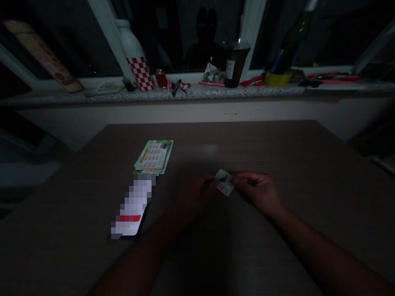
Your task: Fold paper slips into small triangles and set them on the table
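Printed paper (224, 182), a small piece turned corner-up, was between the two hands, right of the middle of the table (277, 148), well in from the far edge. Its print was too dim to read, and whether it touched the tabletop or was lifted I could not tell. The right hand (262, 191) pinched its right side between thumb and fingers, which covered that margin. The left hand (193, 191), dark and blurred, pinched the left corner; how its remaining fingers lay was lost in shadow. Both forearms were cut off at the bottom of the view, and the table's near edge was out of sight.

Toward the far left corner lay a stack of cards (154, 156), the top one hiding most of those beneath. Just nearer lay a phone (132, 213), its screen largely masked by blocks, so whether it touched the stack was unclear. Open tabletop ran from the right hand to the right edge and from the paper to the far edge; on the left, the phone and stack narrowed the room. Beyond the far edge, a sill (203, 93) carried a green bottle (294, 41), its top cut off, and a checkered bottle (137, 61).
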The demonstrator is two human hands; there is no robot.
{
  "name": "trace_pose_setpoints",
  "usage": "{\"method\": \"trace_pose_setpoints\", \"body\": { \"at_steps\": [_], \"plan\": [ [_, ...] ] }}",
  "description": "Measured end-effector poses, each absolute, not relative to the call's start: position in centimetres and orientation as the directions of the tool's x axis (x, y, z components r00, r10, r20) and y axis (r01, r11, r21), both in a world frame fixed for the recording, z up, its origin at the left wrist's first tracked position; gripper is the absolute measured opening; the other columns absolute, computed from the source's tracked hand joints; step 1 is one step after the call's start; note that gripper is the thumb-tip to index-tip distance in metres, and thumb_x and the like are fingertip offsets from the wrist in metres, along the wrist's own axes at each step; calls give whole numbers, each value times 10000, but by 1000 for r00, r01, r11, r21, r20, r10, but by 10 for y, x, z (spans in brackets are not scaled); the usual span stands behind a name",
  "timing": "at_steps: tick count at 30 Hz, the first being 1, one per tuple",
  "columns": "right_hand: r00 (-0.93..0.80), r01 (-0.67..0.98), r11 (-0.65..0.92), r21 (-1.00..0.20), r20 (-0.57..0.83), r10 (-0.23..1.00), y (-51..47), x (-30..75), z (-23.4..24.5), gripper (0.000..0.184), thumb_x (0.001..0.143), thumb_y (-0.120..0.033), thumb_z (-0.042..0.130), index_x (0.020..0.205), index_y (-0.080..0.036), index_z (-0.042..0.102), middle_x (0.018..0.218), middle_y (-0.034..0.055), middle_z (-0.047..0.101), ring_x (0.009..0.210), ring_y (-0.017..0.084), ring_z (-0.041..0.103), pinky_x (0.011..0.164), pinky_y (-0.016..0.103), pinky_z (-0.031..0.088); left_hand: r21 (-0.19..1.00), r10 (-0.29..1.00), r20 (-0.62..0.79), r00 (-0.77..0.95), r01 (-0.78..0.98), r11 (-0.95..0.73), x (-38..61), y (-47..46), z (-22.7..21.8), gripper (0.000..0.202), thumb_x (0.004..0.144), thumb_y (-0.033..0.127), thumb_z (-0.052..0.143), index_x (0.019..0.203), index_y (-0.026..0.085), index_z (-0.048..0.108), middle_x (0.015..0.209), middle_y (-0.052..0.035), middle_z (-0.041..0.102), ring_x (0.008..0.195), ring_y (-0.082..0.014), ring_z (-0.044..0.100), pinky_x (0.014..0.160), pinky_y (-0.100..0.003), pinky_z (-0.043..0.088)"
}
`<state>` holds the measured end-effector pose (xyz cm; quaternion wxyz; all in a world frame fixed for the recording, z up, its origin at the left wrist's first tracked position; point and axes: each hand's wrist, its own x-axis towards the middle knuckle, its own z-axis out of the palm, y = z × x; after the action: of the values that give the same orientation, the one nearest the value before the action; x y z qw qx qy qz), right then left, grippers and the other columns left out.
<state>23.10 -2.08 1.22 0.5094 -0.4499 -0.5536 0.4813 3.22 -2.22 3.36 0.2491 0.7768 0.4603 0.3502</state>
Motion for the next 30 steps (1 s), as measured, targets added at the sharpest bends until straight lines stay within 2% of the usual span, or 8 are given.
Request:
{"method": "trace_pose_setpoints", "body": {
  "at_steps": [4, 8, 16, 22, 27, 30],
  "plan": [
    [-35, 28, 276, -961, 275, 961, -26, 231, 16, 62, 711, -262, 719, 754, -217, 726, 858, 48, 735, 748, 171, 674, 649, 275, 533, 758, 857, 437, 273, 400, -514, 30, -25, 33, 95, 807, 268, 620, 855, 217, 684, 864, -19, 716, 797, -151, 654, 738, -278, 498],
    [-8, 7, 302, -953, 302, 953, -28, 229, 19, 24, 702, -232, 722, 720, -216, 721, 825, 41, 735, 719, 161, 672, 628, 259, 534, 816, 872, 455, 177, 308, -489, 32, -27, 30, 59, 758, 242, 674, 800, 220, 708, 843, -20, 729, 768, -150, 667, 712, -277, 520],
    [115, 32, 239, -970, 241, 964, -33, 218, 23, 126, 712, -302, 709, 636, -205, 677, 746, 37, 715, 634, 153, 646, 548, 256, 506, 973, 978, 203, 39, 105, -206, 48, -31, 25, 100, 748, 283, 675, 742, 184, 691, 796, -23, 708, 748, -151, 654, 697, -268, 517],
    [176, 19, 180, -983, 181, 968, -33, 212, 24, 177, 678, -313, 723, 578, -191, 644, 704, 51, 718, 587, 152, 639, 526, 260, 520, 995, 994, 105, -38, 5, -105, 57, -31, 24, 155, 705, 275, 688, 622, 157, 631, 703, -15, 676, 661, -132, 622, 627, -247, 498],
    [184, -14, 132, -991, 127, 975, -33, 211, 24, 169, 660, -305, 739, 575, -183, 661, 664, 47, 714, 554, 149, 636, 508, 252, 510, 998, 998, 57, -40, -15, -58, 57, -30, 23, 165, 688, 288, 702, 636, 154, 622, 643, -2, 653, 613, -118, 601, 589, -233, 487],
    [194, -19, 124, -992, 118, 974, -33, 211, 25, 158, 650, -299, 746, 579, -183, 666, 661, 47, 716, 550, 152, 639, 508, 258, 514, 997, 997, 36, -69, -68, -40, 56, -31, 25, 217, 654, 282, 731, 638, 159, 552, 602, 17, 631, 560, -108, 589, 541, -222, 479]
  ]
}}
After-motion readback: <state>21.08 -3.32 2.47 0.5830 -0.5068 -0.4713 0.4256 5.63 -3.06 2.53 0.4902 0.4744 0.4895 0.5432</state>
